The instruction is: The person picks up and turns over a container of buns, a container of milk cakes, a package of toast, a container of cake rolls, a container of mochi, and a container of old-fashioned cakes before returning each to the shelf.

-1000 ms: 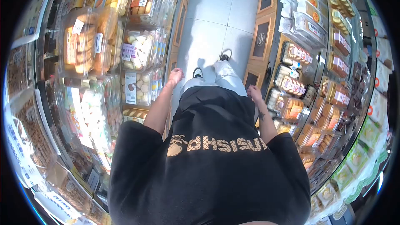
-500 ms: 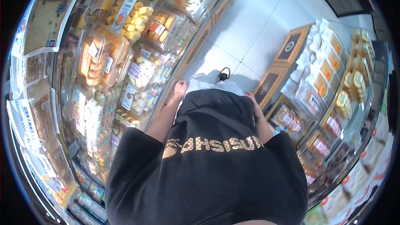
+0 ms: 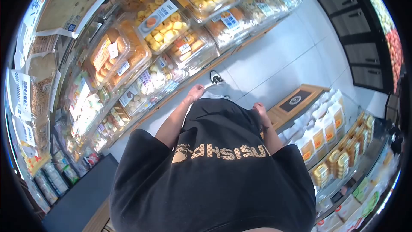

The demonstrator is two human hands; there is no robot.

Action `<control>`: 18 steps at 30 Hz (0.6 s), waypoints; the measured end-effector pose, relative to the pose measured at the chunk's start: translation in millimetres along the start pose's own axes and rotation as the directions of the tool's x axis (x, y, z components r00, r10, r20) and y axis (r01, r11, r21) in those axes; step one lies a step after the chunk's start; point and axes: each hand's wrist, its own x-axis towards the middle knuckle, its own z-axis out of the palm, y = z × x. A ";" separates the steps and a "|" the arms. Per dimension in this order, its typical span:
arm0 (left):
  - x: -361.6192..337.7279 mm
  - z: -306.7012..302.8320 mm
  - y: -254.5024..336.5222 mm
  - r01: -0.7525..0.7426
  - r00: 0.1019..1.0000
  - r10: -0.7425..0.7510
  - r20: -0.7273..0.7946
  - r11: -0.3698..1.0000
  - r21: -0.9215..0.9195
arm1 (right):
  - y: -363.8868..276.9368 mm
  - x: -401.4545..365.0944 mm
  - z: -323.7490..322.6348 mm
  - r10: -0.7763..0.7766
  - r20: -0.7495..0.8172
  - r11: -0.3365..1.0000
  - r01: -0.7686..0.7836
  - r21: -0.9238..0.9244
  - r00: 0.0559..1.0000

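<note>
My left hand (image 3: 196,92) hangs beside the hem of my black shirt (image 3: 231,167), near the lower edge of the left shelf. Its fingers are curled, and whether anything is inside them is too small to tell. On the other side of the shirt is my right hand (image 3: 259,109), fingers bent, close to a wooden cabinet (image 3: 279,111). No item shows in it. Clear boxes of yellow pastries (image 3: 165,28) and a box of brown pastries (image 3: 112,56) lie on the left shelf, beyond my left hand. One shoe (image 3: 216,77) shows on the floor ahead.
White-and-orange packages (image 3: 318,138) and stacked round biscuits (image 3: 342,163) line the right side. Pale floor tiles (image 3: 274,58) run ahead between the displays. A black drawer unit (image 3: 354,30) stands at the upper right, and a dark panel (image 3: 81,193) at the lower left.
The view has turned, so the left shelf now slants across the top and more of the black drawer unit shows. My left hand is slightly farther right; my right hand is slightly lower.
</note>
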 end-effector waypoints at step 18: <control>-44.9 -167.1 259.1 -0.732 0.638 0.382 -0.668 0.571 -0.372 | -451.1 -31.7 227.8 -0.408 0.327 0.912 0.401 0.090 0.853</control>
